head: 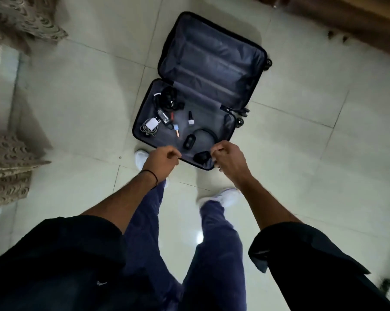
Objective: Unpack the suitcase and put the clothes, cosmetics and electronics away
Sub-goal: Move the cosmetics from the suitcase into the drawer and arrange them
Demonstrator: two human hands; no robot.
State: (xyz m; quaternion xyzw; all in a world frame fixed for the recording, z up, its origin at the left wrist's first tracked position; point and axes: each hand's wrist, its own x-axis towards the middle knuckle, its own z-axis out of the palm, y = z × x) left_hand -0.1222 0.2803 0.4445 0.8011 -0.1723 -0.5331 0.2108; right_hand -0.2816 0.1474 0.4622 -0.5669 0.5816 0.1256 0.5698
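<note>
Left hand, right hand: both curled, gripping nothing | one black suitcase open on floor, just beyond | near half: one headphones, one white charger, one small bottle

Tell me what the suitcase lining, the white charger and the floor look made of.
The suitcase lining looks like thin grey fabric, probably synthetic: creased, dull sheen. The white charger is likely hard plastic, smooth and boxy. The floor is glazed tile: pale, glossy, grout lines, a light reflection.
</note>
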